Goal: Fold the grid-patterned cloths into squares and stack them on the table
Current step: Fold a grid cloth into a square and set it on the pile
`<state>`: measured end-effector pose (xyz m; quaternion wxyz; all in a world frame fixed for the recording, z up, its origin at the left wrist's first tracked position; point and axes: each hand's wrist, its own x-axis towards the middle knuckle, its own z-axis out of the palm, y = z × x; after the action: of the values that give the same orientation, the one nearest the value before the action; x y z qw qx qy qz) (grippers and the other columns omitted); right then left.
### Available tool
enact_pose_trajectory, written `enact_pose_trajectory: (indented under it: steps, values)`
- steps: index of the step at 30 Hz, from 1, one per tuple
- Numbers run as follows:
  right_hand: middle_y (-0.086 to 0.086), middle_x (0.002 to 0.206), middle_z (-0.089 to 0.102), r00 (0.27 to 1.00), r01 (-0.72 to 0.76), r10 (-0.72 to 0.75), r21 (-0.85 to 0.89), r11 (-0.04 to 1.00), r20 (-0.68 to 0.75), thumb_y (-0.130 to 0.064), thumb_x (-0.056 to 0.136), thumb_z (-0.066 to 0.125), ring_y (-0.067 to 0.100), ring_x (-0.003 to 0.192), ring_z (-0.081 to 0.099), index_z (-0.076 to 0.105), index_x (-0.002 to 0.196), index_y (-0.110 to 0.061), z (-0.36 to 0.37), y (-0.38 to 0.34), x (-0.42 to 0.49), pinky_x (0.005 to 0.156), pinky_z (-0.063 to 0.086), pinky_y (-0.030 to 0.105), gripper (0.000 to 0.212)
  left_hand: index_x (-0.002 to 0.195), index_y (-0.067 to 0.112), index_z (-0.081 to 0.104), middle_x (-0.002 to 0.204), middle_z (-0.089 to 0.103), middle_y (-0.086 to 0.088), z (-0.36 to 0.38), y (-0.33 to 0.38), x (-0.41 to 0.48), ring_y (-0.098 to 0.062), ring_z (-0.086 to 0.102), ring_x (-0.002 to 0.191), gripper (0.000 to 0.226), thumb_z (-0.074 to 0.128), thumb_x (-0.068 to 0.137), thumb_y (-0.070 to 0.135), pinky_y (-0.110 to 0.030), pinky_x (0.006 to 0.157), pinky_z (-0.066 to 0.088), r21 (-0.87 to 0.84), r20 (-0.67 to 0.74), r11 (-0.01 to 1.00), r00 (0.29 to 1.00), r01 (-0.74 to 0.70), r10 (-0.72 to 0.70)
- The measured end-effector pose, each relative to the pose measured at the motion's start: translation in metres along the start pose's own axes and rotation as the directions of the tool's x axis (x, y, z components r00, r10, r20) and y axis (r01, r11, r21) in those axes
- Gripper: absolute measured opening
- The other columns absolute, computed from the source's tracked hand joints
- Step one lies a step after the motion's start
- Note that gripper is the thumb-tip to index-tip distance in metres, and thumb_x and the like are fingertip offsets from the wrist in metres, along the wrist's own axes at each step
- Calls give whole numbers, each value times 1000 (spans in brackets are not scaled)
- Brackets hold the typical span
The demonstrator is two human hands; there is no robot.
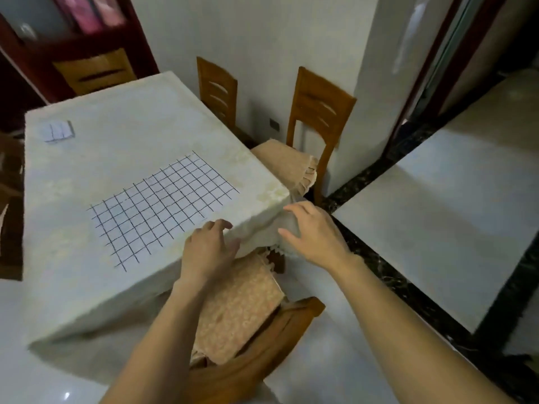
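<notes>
Evidently just one head view to go on, somewhat blurred. A grid cloth (163,211) lies spread flat on the table (122,112), towards its near right corner, not yet folded. A small folded cloth (59,131) sits well apart at the far left corner, which I take as the start of the stack. The left hand (208,249) is at the table's near edge, just beside the flat cloth's near side, fingers loosely bent and holding nothing. The right hand (315,234) is spread wide past the table's corner, over the hanging tablecloth (262,234), also holding nothing; whether it touches the fabric I cannot tell. A cushioned chair (242,316) stands under both arms. My guess is that a first fold comes next. The main risk is that fingers catch the loose tablecloth along with the thin cloth, so both lift and the fold drags askew. Another is that only one hand takes hold, the right being off to the side, so the edges fail to meet and the result is no square.
</notes>
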<state>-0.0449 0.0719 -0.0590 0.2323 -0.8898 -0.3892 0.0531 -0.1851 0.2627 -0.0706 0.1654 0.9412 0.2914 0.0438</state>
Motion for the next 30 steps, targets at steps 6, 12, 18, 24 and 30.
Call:
enact_pose_trajectory:
  steps: [6, 12, 18, 24, 30]
  values:
    - [5, 136, 51, 991, 136, -137, 57, 989, 8, -39, 94, 62, 25, 124, 50, 51, 137, -16, -38, 38, 50, 108, 38, 44, 50, 128, 26, 56, 126, 62, -4, 8, 46, 21, -29, 57, 113, 41, 56, 93, 48, -43, 93, 47, 23, -52, 989, 988, 147, -146]
    - [-1, 137, 50, 979, 184, -186, 24, 983, 88, -43, 93, 61, 22, 122, 50, 49, 138, -22, -43, 92, 115, 104, 42, 41, 52, 130, 23, 55, 132, 59, -6, 38, 89, 93, -30, 55, 118, 43, 55, 95, 48, -45, 97, 45, -24, -70, 975, 973, 221, -222]
    - [-2, 138, 48, 964, 229, -231, 28, 973, 132, -43, 93, 61, 20, 125, 48, 48, 139, -23, -56, 133, 181, 105, 42, 39, 52, 130, 24, 56, 131, 60, -6, 50, 112, 152, -31, 56, 118, 43, 56, 94, 48, -45, 97, 46, -54, -65, 955, 954, 291, -294]
    - [1, 140, 46, 907, 321, -336, 99, 942, 253, -41, 94, 60, 22, 127, 46, 45, 141, -22, -33, 150, 248, 107, 41, 41, 53, 129, 23, 56, 130, 61, -5, 66, 108, 197, -31, 57, 116, 43, 57, 94, 47, -45, 97, 47, -59, -89, 895, 890, 443, -447]
    - [4, 137, 49, 808, 458, -485, 160, 874, 334, -36, 94, 61, 24, 124, 47, 50, 137, -17, -20, 171, 330, 108, 36, 40, 49, 129, 24, 56, 134, 60, -1, 84, 122, 234, -27, 58, 116, 43, 57, 93, 49, -40, 95, 46, -77, -91, 793, 788, 605, -609]
